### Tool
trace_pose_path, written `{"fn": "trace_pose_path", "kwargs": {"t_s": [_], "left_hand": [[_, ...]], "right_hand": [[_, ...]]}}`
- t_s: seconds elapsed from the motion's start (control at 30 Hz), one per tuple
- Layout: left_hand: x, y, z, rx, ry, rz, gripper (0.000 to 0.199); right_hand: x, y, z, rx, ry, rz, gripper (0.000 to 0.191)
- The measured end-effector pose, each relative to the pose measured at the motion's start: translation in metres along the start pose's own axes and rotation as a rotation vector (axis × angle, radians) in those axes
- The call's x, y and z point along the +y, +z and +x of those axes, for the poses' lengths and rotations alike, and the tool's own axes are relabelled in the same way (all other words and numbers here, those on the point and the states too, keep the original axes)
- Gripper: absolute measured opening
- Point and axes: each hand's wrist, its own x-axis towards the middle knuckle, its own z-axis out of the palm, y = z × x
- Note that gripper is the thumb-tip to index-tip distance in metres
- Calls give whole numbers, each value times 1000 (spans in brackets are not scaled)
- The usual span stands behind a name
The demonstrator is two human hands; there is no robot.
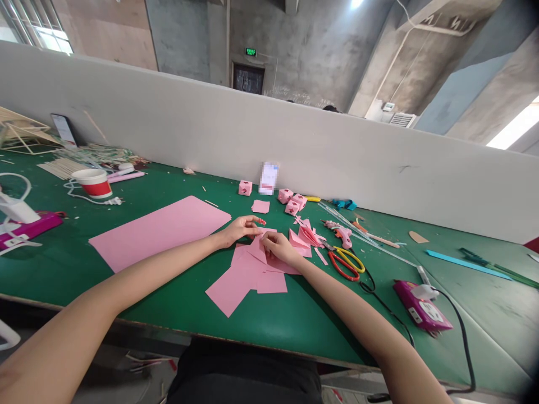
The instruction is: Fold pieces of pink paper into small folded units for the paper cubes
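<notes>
A small piece of pink paper is held up between my hands, over loose pink sheets on the green table. My left hand pinches its upper left edge, with red showing at a fingertip. Closed fingers of my right hand grip its right side. Beside my right hand lie folded pink papers and narrow offcuts. Scissors with red and yellow handles rest just right of these. A stack of pink squares sits beyond my hands.
A large pink sheet lies left. Pink paper cubes and a propped phone stand near the grey partition. To the right are a pink glue gun and a purple power strip with cables. A paper cup stands left.
</notes>
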Motion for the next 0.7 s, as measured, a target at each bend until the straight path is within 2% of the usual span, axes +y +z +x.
{"fn": "trace_pose_path", "kwargs": {"t_s": [0.3, 0.7], "left_hand": [[1, 0, -1, -12, -9, -1, 52], [-4, -3, 2, -10, -11, -28, 51]], "right_hand": [[-4, 0, 0, 11, -9, 10, 28], [-4, 0, -1, 1, -4, 7, 27]]}}
